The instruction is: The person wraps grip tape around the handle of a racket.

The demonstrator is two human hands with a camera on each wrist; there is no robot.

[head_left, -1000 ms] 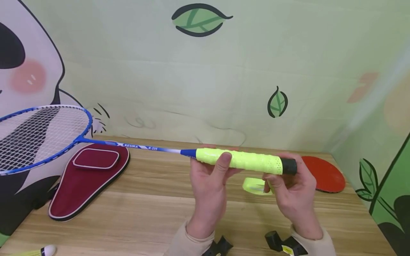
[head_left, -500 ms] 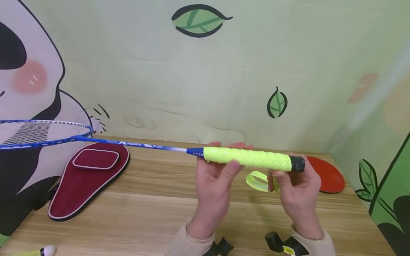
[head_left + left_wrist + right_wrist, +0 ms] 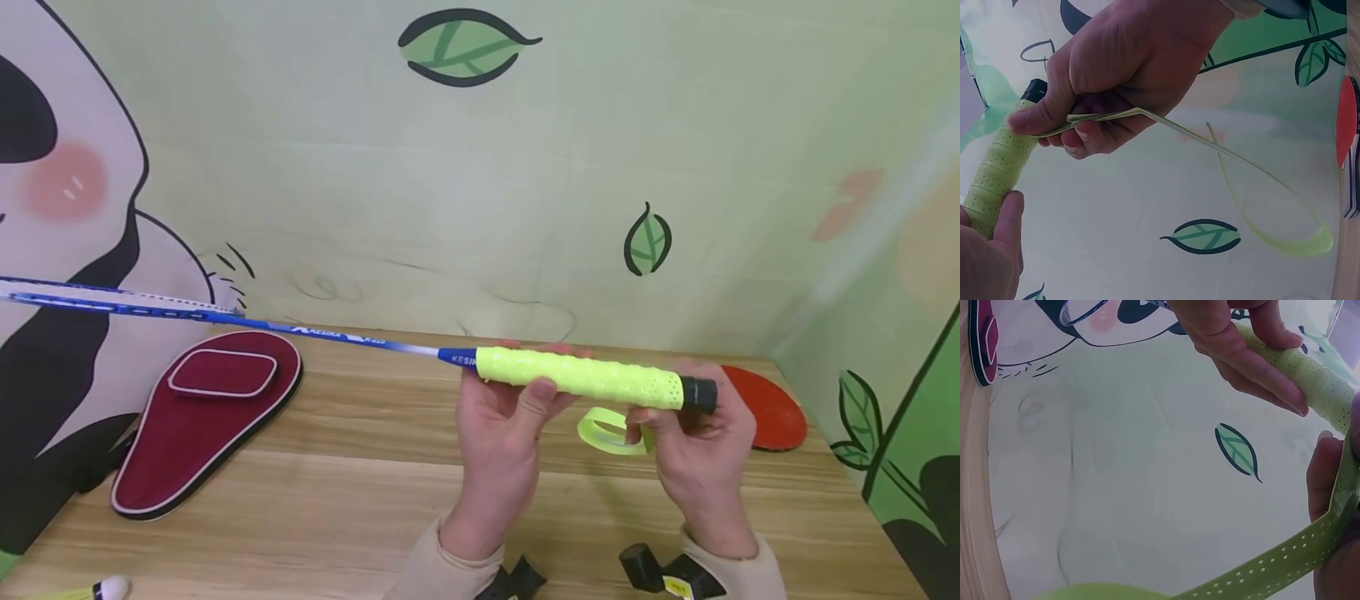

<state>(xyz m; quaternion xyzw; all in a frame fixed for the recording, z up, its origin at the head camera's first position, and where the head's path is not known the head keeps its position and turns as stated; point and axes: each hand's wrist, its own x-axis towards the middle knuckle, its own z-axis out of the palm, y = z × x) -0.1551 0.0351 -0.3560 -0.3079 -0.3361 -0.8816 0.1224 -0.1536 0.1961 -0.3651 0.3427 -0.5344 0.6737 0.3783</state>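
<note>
A blue and white badminton racket (image 3: 341,337) is held up level above the table, its head nearly edge-on at the left of the head view. Neon yellow perforated overgrip tape (image 3: 577,375) covers its handle down to the black butt cap (image 3: 699,395). My left hand (image 3: 498,442) holds the wrapped handle near the blue cone, thumb in front and fingers behind. At the butt end, my right hand (image 3: 701,450) pinches the tape. The loose tail of tape (image 3: 1260,565) hangs from those fingers in a loop, clearest in both wrist views.
A dark red paddle case (image 3: 202,425) lies on the wooden table (image 3: 337,517) at the left. Behind my right hand lies a red table tennis paddle (image 3: 772,412). A shuttlecock (image 3: 112,587) sits at the front left corner. A printed wall cloth (image 3: 337,167) rises behind.
The racket has rolled about its shaft, turning its head from broad to nearly edge-on. Handle and both hands have shifted slightly right. The hanging tape loop has swung a little.
</note>
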